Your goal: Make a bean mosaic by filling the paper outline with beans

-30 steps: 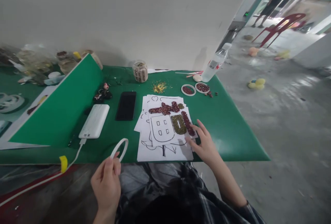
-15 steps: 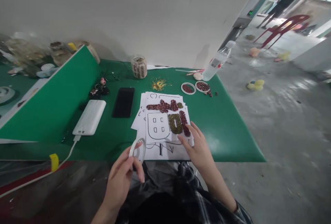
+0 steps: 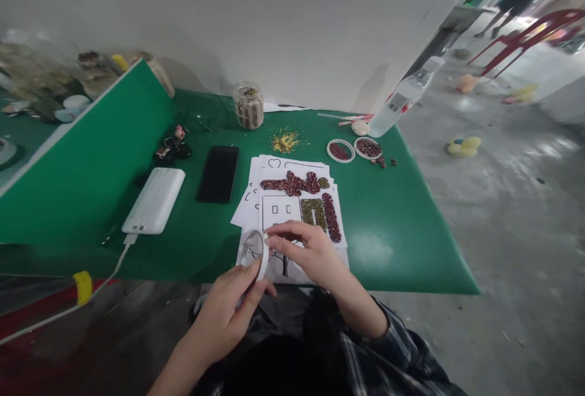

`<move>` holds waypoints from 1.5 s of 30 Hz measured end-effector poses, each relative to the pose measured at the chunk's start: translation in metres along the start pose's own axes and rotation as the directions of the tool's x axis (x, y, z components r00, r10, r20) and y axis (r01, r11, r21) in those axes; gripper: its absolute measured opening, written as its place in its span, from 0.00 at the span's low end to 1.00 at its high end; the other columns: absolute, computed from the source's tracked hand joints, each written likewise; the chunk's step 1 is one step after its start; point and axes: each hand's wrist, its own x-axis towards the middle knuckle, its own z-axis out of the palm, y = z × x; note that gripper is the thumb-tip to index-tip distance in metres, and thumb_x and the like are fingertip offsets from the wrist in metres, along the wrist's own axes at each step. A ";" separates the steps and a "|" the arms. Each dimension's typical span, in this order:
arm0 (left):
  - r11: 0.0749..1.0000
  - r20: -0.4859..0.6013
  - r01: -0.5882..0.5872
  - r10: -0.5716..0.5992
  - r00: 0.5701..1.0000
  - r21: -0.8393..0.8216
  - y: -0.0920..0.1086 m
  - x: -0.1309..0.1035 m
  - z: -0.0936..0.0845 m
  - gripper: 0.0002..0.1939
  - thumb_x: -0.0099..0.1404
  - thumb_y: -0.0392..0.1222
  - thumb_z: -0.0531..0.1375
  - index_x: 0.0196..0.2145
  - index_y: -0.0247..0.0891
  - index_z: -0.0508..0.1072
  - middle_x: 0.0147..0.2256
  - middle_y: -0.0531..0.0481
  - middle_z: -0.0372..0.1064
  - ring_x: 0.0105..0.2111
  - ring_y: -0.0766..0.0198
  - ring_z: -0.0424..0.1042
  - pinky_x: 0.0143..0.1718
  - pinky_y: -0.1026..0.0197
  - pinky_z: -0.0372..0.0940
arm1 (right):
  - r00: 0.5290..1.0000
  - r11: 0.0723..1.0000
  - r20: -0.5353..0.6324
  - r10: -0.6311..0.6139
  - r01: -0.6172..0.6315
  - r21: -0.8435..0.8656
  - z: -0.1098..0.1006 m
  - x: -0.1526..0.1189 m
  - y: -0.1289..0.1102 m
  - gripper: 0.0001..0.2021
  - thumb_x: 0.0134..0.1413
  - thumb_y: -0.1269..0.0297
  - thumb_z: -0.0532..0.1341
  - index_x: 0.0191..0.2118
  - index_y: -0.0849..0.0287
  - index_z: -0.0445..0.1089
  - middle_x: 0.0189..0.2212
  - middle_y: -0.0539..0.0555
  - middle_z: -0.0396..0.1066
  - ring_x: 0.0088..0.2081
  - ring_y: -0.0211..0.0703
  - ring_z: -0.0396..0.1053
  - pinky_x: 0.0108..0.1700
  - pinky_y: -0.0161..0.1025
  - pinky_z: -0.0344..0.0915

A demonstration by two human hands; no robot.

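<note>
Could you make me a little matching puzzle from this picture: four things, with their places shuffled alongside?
Things:
1. White ring
2. Black phone
3. Clear bottle
4. Glass jar

Places:
A. Near the far right corner of the green table
B. Between the white power bank and the papers
C. Near the wall, to the left of the yellow crumbs
D. In the left hand

Pairs: 1-D, 2-B, 3-A, 4-C
</note>
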 end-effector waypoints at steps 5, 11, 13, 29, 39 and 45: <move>0.994 0.037 -0.055 0.051 0.998 0.098 -0.005 0.006 0.003 0.20 0.68 0.37 0.49 0.57 0.43 0.58 0.33 0.54 0.74 0.34 0.65 0.71 0.40 0.62 0.64 | 1.000 0.998 -0.017 0.009 -0.008 0.062 -0.005 0.004 0.007 0.08 0.49 0.60 0.65 0.34 0.57 0.75 0.32 0.52 0.74 0.35 0.39 0.71 0.39 0.37 0.67; 0.998 0.143 0.067 -0.065 0.988 -0.012 0.003 0.016 0.008 0.22 0.67 0.40 0.50 0.58 0.40 0.60 0.32 0.50 0.75 0.32 0.62 0.73 0.36 0.63 0.66 | 0.998 0.996 -0.040 0.052 -0.049 0.070 -0.016 0.009 0.016 0.07 0.48 0.61 0.65 0.29 0.59 0.73 0.28 0.51 0.74 0.31 0.38 0.69 0.35 0.37 0.66; 0.978 0.186 0.183 -0.163 0.969 -0.096 0.009 0.021 0.008 0.22 0.66 0.41 0.52 0.58 0.41 0.61 0.31 0.49 0.75 0.31 0.62 0.73 0.35 0.64 0.66 | 0.998 0.998 -0.029 0.059 -0.058 0.033 -0.021 0.010 0.017 0.07 0.48 0.61 0.65 0.29 0.59 0.73 0.27 0.51 0.73 0.30 0.37 0.68 0.33 0.37 0.65; 0.455 0.344 0.620 -0.551 0.760 -0.639 0.026 0.056 0.034 0.24 0.61 0.51 0.58 0.50 0.34 0.67 0.30 0.44 0.76 0.29 0.57 0.76 0.33 0.58 0.70 | 0.988 0.904 0.142 0.067 0.000 -0.427 -0.061 0.043 0.019 0.04 0.51 0.66 0.61 0.29 0.58 0.71 0.25 0.48 0.71 0.27 0.35 0.65 0.30 0.34 0.61; 0.228 0.488 0.665 -0.521 0.700 -0.711 0.014 0.074 0.026 0.17 0.63 0.51 0.55 0.34 0.33 0.73 0.29 0.41 0.76 0.30 0.55 0.76 0.39 0.56 0.67 | 0.998 0.896 0.032 -0.059 0.067 -0.438 -0.064 0.067 0.051 0.06 0.55 0.68 0.58 0.32 0.59 0.72 0.30 0.50 0.72 0.32 0.36 0.67 0.36 0.35 0.61; 0.026 0.506 0.607 -0.527 0.683 -0.794 0.011 0.079 0.031 0.18 0.63 0.48 0.56 0.33 0.29 0.76 0.31 0.37 0.76 0.33 0.53 0.76 0.42 0.54 0.68 | 0.992 0.810 0.012 -0.129 0.112 -0.576 -0.055 0.070 0.058 0.06 0.56 0.68 0.56 0.34 0.59 0.71 0.31 0.52 0.71 0.33 0.39 0.67 0.38 0.36 0.62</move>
